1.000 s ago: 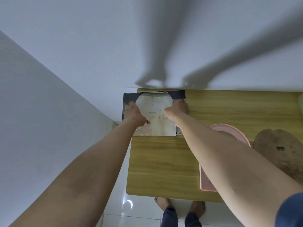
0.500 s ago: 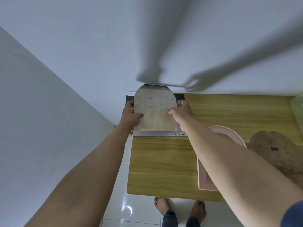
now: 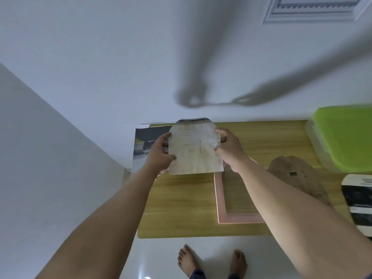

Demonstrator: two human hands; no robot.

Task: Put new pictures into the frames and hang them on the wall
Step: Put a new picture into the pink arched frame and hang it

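An arched paper cutout (image 3: 194, 147) is pinched at its side edges by the left hand (image 3: 161, 153) and right hand (image 3: 229, 147), above the bench (image 3: 181, 208).

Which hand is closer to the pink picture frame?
Right. The right hand pinches the arch-shaped paper cutout beside the pink picture frame; the left hand grips the cutout's other edge, farther away.

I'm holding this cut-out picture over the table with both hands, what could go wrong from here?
The arched picture is thin and pinched at its sides by the left hand and right hand; it already buckles at the right edge and could crease. The dark sheet overhangs the left edge of the table, so a stray brush might knock it off.
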